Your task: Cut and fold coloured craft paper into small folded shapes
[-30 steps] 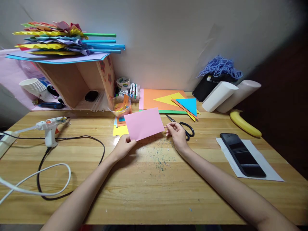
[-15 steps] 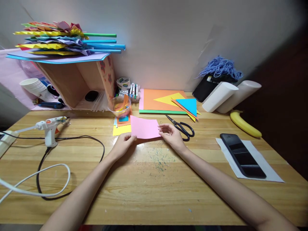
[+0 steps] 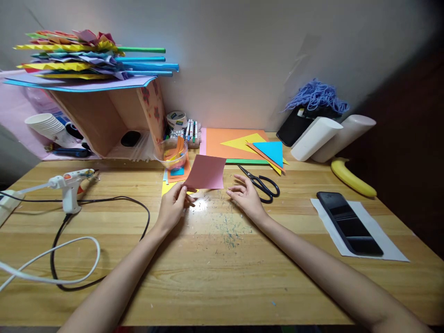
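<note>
A pink sheet of paper (image 3: 207, 173) is raised above the table, pinched at its lower left corner by my left hand (image 3: 172, 206). My right hand (image 3: 247, 199) is apart from the sheet, its fingers spread and holding nothing. Black-handled scissors (image 3: 260, 183) lie just beyond my right hand. Behind my left hand, orange, blue and yellow paper pieces (image 3: 169, 188) lie partly under a clear bowl (image 3: 172, 157) of paper scraps. Larger coloured sheets (image 3: 232, 141) lie at the back, with a blue triangle (image 3: 269, 152) on top.
On the left are a glue gun (image 3: 70, 192), looping cables (image 3: 99, 249) and an open box (image 3: 100, 120) under paper flowers (image 3: 72, 55). To the right are a phone (image 3: 349, 224) on white paper, a banana (image 3: 353, 179) and white rolls (image 3: 316, 138).
My right hand has let go of the pink sheet. The sheet has risen and tilted in my left hand, and its visible face now looks darker. The view has shifted slightly.
</note>
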Available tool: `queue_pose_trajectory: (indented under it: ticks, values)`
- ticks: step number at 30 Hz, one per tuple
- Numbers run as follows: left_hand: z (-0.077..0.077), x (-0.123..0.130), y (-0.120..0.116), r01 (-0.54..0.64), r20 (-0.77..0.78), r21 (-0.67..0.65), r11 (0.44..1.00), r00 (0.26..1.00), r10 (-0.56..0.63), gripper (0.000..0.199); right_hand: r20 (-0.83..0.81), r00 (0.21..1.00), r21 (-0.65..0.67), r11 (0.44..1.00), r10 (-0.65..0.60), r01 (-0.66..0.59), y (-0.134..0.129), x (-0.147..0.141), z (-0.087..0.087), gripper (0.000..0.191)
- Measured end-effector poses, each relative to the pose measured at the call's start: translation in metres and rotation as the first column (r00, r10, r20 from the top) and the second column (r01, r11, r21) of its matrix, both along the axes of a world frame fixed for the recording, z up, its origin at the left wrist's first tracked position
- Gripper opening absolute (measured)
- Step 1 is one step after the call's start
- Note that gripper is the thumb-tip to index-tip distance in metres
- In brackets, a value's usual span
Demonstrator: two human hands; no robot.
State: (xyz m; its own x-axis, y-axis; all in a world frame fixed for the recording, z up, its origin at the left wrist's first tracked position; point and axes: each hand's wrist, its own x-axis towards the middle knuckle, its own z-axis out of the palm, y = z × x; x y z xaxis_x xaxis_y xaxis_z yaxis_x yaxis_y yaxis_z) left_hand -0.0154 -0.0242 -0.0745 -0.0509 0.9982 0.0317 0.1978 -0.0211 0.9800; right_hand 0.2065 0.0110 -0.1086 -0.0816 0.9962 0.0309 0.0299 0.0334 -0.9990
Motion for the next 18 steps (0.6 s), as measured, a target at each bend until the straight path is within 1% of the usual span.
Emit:
queue_pose_trajectory:
  ticks: [2, 4, 7, 9, 10, 12, 14, 16, 17, 18]
  values:
    - [0.001, -0.002, 0.000, -0.009, 0.085, -0.004, 1.000, 0.996, 0.010, 0.025, -0.007, 1.000, 0.008, 1.000, -0.016, 0.016, 0.001, 0.000, 0.003, 0.059]
    - [0.001, -0.004, 0.001, -0.058, 0.135, 0.017, 0.998, 0.989, 0.055, 0.021, -0.018, 1.000, 0.023, 1.000, 0.009, -0.008, 0.001, 0.000, 0.006, 0.061]
    - [0.000, -0.008, 0.002, -0.118, 0.140, 0.027, 0.993, 0.984, 0.113, 0.019, -0.058, 0.987, 0.003, 0.989, 0.149, -0.149, -0.001, -0.001, 0.010, 0.062]
    - [-0.001, -0.009, 0.004, -0.099, 0.135, 0.011, 0.995, 0.986, 0.097, 0.020, -0.066, 0.969, -0.022, 0.970, 0.240, -0.242, -0.004, -0.002, 0.012, 0.050]
    - [-0.002, -0.009, 0.005, -0.088, 0.137, 0.007, 0.996, 0.987, 0.086, 0.020, -0.057, 0.963, -0.031, 0.964, 0.263, -0.265, -0.007, -0.002, 0.013, 0.043]
    - [-0.005, -0.008, 0.008, -0.077, 0.149, 0.003, 0.997, 0.986, 0.076, 0.019, -0.026, 0.969, -0.017, 0.969, 0.246, -0.246, -0.012, -0.002, 0.015, 0.032]
    - [-0.009, -0.006, 0.010, -0.094, 0.151, -0.019, 0.995, 0.984, 0.096, 0.023, 0.023, 0.988, 0.079, 0.985, 0.151, -0.153, -0.016, -0.002, 0.015, 0.027]
    - [-0.012, -0.004, 0.010, -0.120, 0.115, -0.047, 0.992, 0.986, 0.124, 0.038, 0.109, 0.993, 0.232, 0.970, 0.051, -0.075, -0.020, -0.002, 0.016, 0.024]
    - [-0.014, -0.002, 0.010, -0.131, 0.084, -0.058, 0.990, 0.987, 0.135, 0.042, 0.167, 0.985, 0.307, 0.948, 0.030, -0.081, -0.021, -0.001, 0.017, 0.024]
    - [-0.015, -0.001, 0.008, -0.140, 0.051, -0.071, 0.988, 0.988, 0.144, 0.043, 0.227, 0.973, 0.368, 0.922, 0.034, -0.118, -0.022, -0.001, 0.017, 0.025]
